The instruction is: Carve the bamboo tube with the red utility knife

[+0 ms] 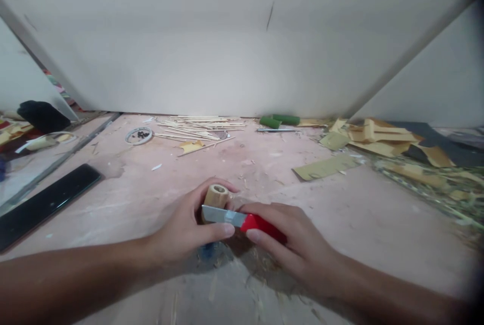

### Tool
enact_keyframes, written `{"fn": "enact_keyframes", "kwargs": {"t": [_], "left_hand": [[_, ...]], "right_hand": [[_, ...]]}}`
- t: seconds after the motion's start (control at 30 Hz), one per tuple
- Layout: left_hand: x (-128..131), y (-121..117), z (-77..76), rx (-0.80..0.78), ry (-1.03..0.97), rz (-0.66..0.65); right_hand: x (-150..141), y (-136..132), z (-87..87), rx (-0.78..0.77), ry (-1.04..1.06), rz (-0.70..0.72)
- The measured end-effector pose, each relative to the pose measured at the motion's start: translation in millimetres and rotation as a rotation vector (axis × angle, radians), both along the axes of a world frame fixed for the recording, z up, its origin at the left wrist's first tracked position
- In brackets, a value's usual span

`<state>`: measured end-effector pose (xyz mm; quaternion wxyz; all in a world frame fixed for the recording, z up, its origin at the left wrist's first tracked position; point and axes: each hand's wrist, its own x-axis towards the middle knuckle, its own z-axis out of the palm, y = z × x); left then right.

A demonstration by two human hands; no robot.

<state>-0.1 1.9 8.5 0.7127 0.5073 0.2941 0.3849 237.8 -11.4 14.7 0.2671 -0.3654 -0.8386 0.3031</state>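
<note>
My left hand is closed around a short piece of bamboo tube, whose round hollow end faces up. In my right hand is a knife with a red handle, its flat grey blade lying across the side of the bamboo. My left thumb rests against the lower edge of the blade. The lower part of the bamboo is hidden behind the blade and fingers. Shavings lie on the table beneath my hands.
A black phone lies at left. Toward the back are thin sticks, a white ring-shaped lid holding small dark bits, and green tube pieces. Sandpaper and scraps spread at right. A pale panel stands behind.
</note>
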Motion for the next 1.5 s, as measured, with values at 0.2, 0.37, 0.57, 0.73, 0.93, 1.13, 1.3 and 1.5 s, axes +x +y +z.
{"fn": "enact_keyframes", "kwargs": {"t": [0.2,0.37,0.57,0.73,0.93,1.13,1.3,1.5], "left_hand": [[0.4,-0.2,4.4,0.032,0.121,0.031],[3.3,-4.3,7.1,0.078,0.207,0.049],[5.7,-4.5,6.3,0.078,0.213,0.05],[6.3,-5.5,5.6,0.062,0.193,0.05],[9.9,-8.0,6.7,0.044,0.265,0.092],[9.5,-7.8,2.1,0.102,0.396,0.182],[10.6,-9.1,2.5,0.092,0.424,0.241],[16.6,-10.4,2.5,0.006,0.325,0.31]], "right_hand": [[-0.7,1.1,1.3,-0.013,-0.017,-0.015],[-0.6,1.9,1.1,-0.02,-0.02,-0.007],[-1.0,2.2,1.1,-0.038,0.0,0.005],[-1.2,2.4,0.3,-0.064,0.012,0.025],[-2.4,0.5,-2.2,-0.045,-0.016,0.007],[-0.9,-0.8,-5.2,-0.01,-0.014,-0.026],[-4.3,-7.9,-2.8,0.014,-0.03,-0.103],[-11.6,-10.0,0.1,-0.09,-0.013,-0.231]]}}
